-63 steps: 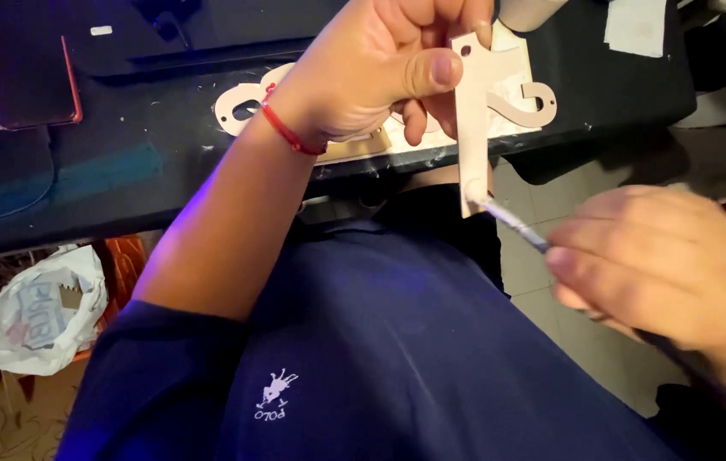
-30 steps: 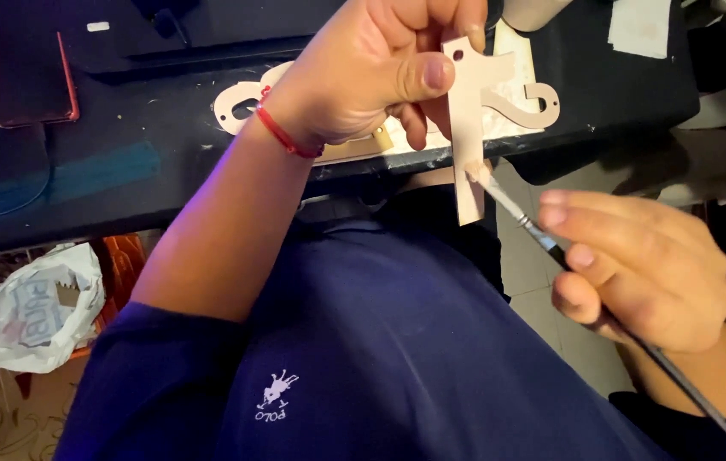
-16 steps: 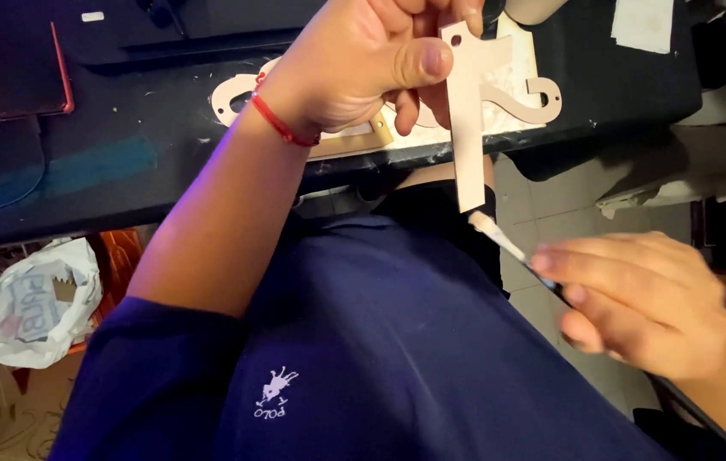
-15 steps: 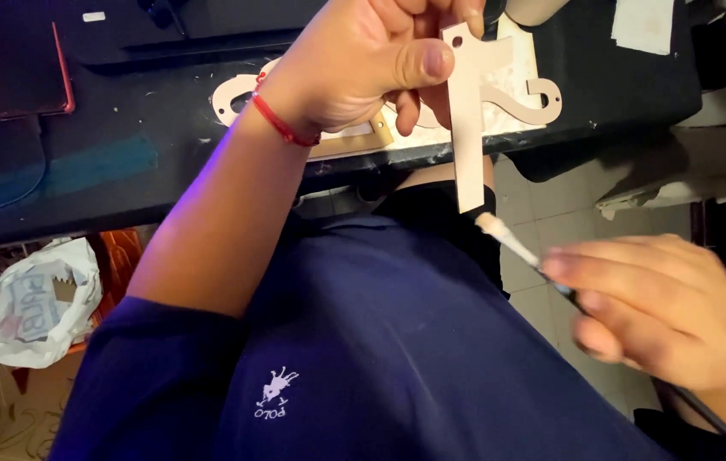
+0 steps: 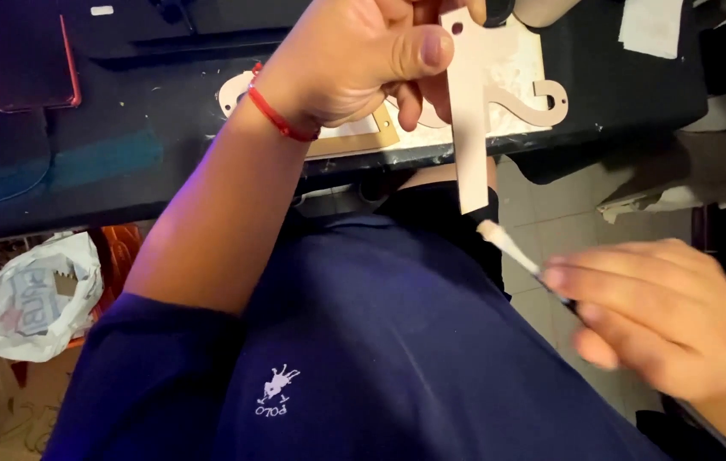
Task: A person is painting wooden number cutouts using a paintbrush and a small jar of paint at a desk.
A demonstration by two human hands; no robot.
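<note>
Between your two hands, just above your lap, you are holding up a pale wooden strip (image 5: 468, 111) with a small hole near its top; it is hanging nearly upright, its lower end pointing down toward your dark blue shirt (image 5: 363, 341). Your left hand (image 5: 354, 60) is pinching the strip's upper end between thumb and fingers, a red string bracelet (image 5: 277, 115) circling the wrist. Your right hand (image 5: 653, 320) is gripping a thin brush (image 5: 512, 248) (its pale tip is sitting just below the strip's lower end, apart from it). Behind the strip, flat cut-out wooden shapes (image 5: 542, 90) are lying on the black table (image 5: 149, 154), with a framed piece (image 5: 354, 141) beside them. Farther left, a dark phone in a red case (image 5: 26, 51) is resting on the table, and a white plastic bag (image 5: 30, 294) is lying on the floor
</note>
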